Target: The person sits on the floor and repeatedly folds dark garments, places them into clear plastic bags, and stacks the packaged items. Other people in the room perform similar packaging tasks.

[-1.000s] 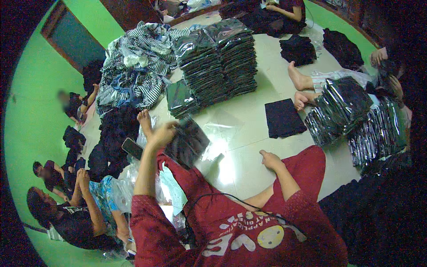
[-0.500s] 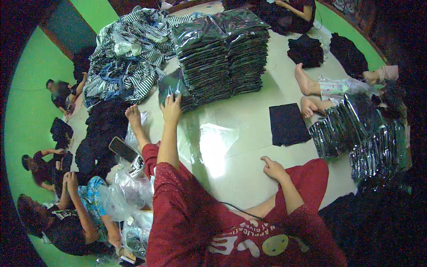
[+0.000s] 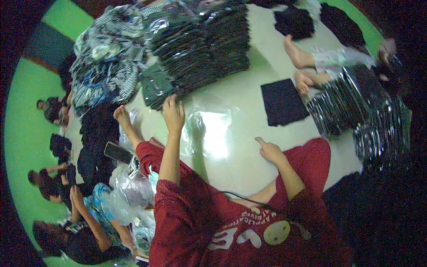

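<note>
My left hand (image 3: 173, 115) is stretched forward over the floor with its fingers apart and nothing in them. Just beyond its fingertips lies a dark garment in a clear bag (image 3: 155, 86), against the foot of a tall stack of bagged black garments (image 3: 202, 49). A thin clear plastic bag (image 3: 195, 127) is spread on the floor between my hands. My right hand (image 3: 272, 152) hovers near my right knee, empty, its index finger extended and the others loosely curled. Farther right, a folded black garment (image 3: 283, 102) rests flat on the floor.
Striped clothes (image 3: 111, 53) are heaped at the far left, beside dark clothes (image 3: 95, 147). A phone (image 3: 118, 152) and clear plastic bags (image 3: 133, 191) lie by my left leg. More bagged garments (image 3: 338, 102) stand at right, near another person's feet (image 3: 300, 55). Several people sit along the left.
My left hand has come off the bagged garment by the stack and drawn back toward me. My right hand stays near my knee. The whole view has shifted and blurred slightly.
</note>
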Motion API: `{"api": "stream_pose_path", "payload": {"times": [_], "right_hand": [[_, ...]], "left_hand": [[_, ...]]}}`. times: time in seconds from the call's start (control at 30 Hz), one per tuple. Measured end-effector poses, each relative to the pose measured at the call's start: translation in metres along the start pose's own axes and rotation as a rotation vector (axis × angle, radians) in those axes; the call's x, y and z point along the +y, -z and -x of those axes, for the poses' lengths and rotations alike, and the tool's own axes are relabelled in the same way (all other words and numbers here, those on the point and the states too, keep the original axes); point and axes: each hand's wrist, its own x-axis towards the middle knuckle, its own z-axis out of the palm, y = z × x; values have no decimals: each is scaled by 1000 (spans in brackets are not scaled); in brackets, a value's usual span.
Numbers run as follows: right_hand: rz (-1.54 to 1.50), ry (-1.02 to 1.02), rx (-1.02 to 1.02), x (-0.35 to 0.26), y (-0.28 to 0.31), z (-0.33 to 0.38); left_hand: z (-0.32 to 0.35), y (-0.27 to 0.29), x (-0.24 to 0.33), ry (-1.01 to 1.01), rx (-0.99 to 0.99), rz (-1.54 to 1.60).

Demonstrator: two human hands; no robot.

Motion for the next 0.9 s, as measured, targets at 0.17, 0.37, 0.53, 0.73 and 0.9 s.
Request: {"api": "stream_pose_path", "payload": {"times": [0.17,0.37,0.53,0.73,0.9], "right_hand": [[0,13,-12,0,-2,1],[-66,55,-50,-2,-9,1],[-56,139,-76,-15,-20,2],[-60,149,-18,-16,-22,4],[-110,104,-61,-11,-18,5]], "left_hand": [[64,-12,85,95,-503,-2],[118,-10,111,255,-430,-91],[140,5,101,296,-464,-33],[140,10,87,321,-523,24],[132,20,109,277,-258,121]]}}
